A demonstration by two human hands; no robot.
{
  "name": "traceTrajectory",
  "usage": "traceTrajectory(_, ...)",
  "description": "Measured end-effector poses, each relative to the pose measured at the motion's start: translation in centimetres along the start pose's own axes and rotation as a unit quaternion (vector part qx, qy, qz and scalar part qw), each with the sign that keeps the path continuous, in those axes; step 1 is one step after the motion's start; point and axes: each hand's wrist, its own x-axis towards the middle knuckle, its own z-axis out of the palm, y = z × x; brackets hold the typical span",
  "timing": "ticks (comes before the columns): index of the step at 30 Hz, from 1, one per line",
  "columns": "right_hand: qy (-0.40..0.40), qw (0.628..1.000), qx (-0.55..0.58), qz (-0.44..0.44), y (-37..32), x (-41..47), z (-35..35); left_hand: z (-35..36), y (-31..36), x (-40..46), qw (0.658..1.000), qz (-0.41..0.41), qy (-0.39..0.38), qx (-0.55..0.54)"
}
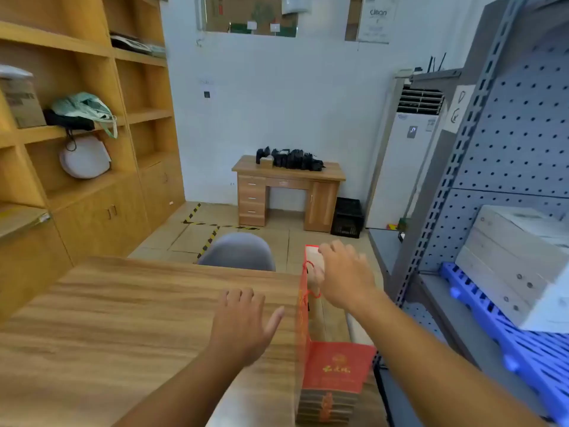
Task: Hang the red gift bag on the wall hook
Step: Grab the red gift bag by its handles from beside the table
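Note:
The red gift bag (334,366) stands upright at the right edge of the wooden table (123,318), its mouth open and its red cord handles up near the far rim. My right hand (343,275) is over the bag's mouth, thumb beside a cord handle; whether the fingers grip it I cannot tell. Just left of the bag, my left hand (241,325) hovers over the table with fingers spread and nothing in it. No wall hook shows plainly.
A grey pegboard rack (517,124) with a shelf, white boxes (520,260) and a blue pallet (523,340) rises at the right. A grey chair (238,252) sits beyond the table. Wooden shelving (77,118) lines the left wall; a desk (289,189) stands at the back.

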Motion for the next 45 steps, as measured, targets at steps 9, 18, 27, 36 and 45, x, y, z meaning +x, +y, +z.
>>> traceTrajectory(9,-0.205,0.978,-0.011,0.048,0.8,2.6,11.3,5.4,-3.4,-0.7,1.0,-0.008,-0.009,0.021)
traceTrajectory(18,-0.318,0.938,0.014,0.14,1.4,2.6,14.9,7.3,-6.1,-1.1,0.997,-0.036,-0.051,0.04)
traceTrajectory(27,-0.341,0.924,0.065,0.159,1.1,1.4,15.7,7.9,-4.8,-0.6,0.997,-0.013,-0.063,0.035)
traceTrajectory(36,-0.302,0.946,0.015,0.118,1.4,2.9,8.2,5.6,-0.7,2.6,0.998,0.02,-0.053,0.017)
traceTrajectory(45,-0.18,0.982,0.016,0.061,-1.3,8.4,-3.5,-2.0,5.5,7.9,0.998,0.061,-0.002,-0.015)
